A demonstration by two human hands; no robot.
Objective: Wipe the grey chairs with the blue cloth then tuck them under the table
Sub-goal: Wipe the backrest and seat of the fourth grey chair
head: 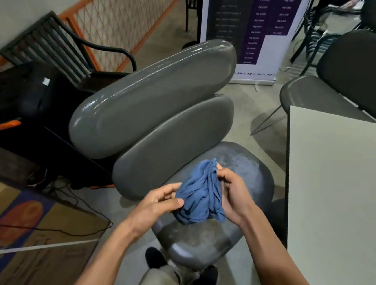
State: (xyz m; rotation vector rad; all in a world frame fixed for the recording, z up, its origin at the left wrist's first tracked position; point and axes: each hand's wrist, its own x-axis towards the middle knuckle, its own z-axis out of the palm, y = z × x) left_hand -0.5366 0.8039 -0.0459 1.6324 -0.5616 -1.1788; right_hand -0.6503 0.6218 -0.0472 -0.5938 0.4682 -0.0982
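A bunched blue cloth (200,196) hangs between both hands above a grey chair's dusty seat (244,168). My left hand (155,206) pinches the cloth's left side with thumb and fingers. My right hand (230,192) grips its right side. This chair's grey backrest (170,147) stands just beyond the cloth. A second, glossy grey backrest (150,97) rises behind it. Another grey chair (354,73) stands at the far right beside the white table (342,203).
The table's corner lies close to the right of the seat. A black slatted metal chair (54,46) and black equipment cases (26,94) stand at the left. Cables (68,202) run across the floor by a patterned mat. A banner stand (250,31) is behind.
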